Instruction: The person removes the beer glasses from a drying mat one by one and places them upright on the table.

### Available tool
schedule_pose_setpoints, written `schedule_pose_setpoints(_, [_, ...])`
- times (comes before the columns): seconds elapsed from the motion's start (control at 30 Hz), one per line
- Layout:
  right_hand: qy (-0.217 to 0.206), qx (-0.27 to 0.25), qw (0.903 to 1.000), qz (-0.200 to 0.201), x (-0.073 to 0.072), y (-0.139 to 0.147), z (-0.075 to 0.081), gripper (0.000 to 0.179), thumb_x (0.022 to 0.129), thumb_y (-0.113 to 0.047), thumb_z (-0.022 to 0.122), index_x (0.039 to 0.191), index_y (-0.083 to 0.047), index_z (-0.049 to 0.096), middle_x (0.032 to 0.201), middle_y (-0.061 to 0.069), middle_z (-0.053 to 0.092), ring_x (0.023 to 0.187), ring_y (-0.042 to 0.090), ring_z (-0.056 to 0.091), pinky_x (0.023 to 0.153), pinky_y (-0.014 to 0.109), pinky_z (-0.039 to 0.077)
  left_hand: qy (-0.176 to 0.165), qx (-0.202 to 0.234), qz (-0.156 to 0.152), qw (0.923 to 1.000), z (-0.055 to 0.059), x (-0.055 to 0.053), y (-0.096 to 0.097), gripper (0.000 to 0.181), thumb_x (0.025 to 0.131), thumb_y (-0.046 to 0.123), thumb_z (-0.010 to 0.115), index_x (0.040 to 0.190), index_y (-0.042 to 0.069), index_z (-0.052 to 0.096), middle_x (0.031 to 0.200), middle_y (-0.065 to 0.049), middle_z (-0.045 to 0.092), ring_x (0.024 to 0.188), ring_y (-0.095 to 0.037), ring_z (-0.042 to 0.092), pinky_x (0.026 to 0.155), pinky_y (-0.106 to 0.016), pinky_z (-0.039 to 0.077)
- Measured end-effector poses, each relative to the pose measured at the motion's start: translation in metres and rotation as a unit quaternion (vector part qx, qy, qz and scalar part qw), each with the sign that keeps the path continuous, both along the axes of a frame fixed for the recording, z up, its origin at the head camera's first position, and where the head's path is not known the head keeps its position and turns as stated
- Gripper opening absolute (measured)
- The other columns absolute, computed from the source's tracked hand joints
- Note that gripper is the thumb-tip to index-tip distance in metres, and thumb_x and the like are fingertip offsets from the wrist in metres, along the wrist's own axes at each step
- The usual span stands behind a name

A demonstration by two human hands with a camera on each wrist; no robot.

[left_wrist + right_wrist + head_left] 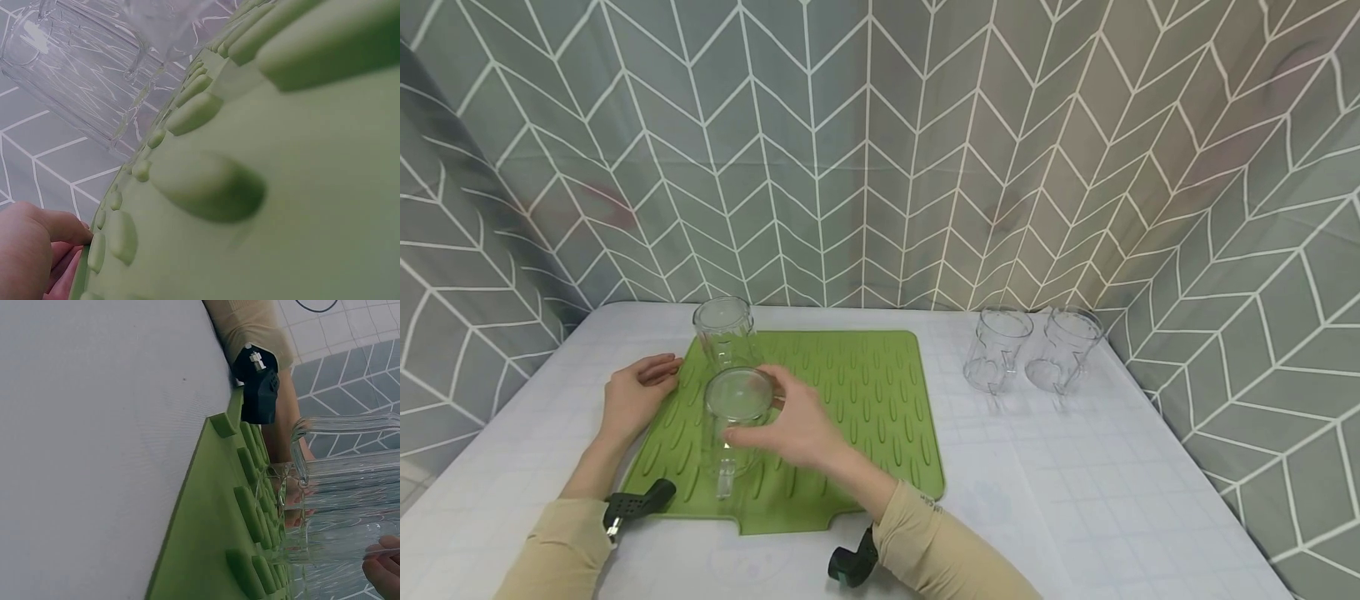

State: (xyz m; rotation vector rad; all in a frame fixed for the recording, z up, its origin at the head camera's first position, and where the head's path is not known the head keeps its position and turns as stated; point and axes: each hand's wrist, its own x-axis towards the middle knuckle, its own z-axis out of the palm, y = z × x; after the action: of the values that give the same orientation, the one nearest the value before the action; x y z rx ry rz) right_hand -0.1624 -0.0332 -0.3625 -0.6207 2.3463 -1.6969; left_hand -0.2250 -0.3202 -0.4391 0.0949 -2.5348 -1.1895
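Observation:
My right hand (797, 421) grips a clear glass mug (730, 442) by its sides, thumb on the near side and fingers behind. The mug is upside down over the left part of a green ribbed mat (850, 467), its base up and its handle (726, 475) towards me. In the right wrist view the mug's handle (350, 425) shows and its rim is right at the mat's ridges. Just behind it stands a second glass mug (724, 329). My left hand (638, 396) rests at the mat's left edge, fingers loosely curled, fingertips touching the edge in the left wrist view.
Two more clear glass mugs stand on the white tabletop (1015, 500) at the right, one mug (996, 350) beside the other (1066, 350). A grey patterned curtain (850, 167) closes off the back and sides. Each wrist carries a black camera mount (853, 562).

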Motion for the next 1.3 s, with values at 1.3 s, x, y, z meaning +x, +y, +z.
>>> schedule_pose_setpoints(1.3, [0.019, 0.064, 0.9978, 0.001, -0.004, 0.046, 0.004, 0.081, 0.073, -0.032, 0.084, 0.144, -0.014, 0.049, 0.126, -0.002, 0.065, 0.109, 0.013, 0.061, 0.091, 0.028, 0.053, -0.005, 0.003, 0.003, 1.0000, 0.003, 0.002, 0.002, 0.042, 0.095, 0.009, 0.063, 0.134, -0.007, 0.057, 0.124, -0.026, 0.066, 0.082, 0.025, 0.046, 0.071, 0.002, 0.046])
